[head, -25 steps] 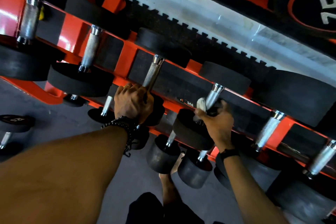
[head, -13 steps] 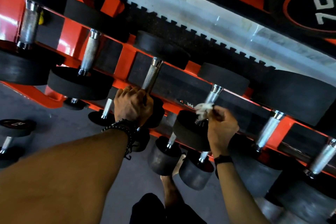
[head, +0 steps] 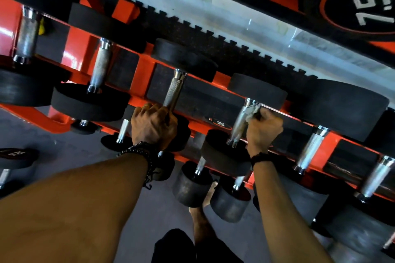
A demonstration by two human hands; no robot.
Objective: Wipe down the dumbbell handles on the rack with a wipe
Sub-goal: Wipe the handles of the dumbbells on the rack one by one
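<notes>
The orange rack (head: 147, 64) runs slantwise across the view, from the upper left down to the lower right, with black pads between its rails. Along its top shelf a row of black-headed dumbbells lies crosswise, each showing a knurled steel handle. A second row of smaller dumbbells sits on the shelf below, and grey floor (head: 64, 149) shows under the rack's left end. In the upper right corner a large black plate marked 75 (head: 363, 6) is partly in view.

The left forearm reaches in from the lower left, a beaded bracelet (head: 141, 151) at the wrist. The left hand (head: 152, 127) is at the near edge of the top shelf, its grip curled round the lower end of the middle dumbbell handle (head: 175, 89), just above that dumbbell's near head.

The right forearm comes up from the bottom right with a dark band (head: 261, 158) round the wrist. The right hand (head: 264, 128) is at the next dumbbell to the right, its grip pinching a small white wipe (head: 253, 111) and pressing it against the upper part of that steel handle (head: 239, 126), close under the far head (head: 256, 89). The wipe is crumpled and mostly hidden by the fingers; only a pale fold shows beside the chrome collar. The lower stretch of this handle is bare down to the near head (head: 222, 153).

A bare foot (head: 201, 213) stands on the floor below the lower shelf.
</notes>
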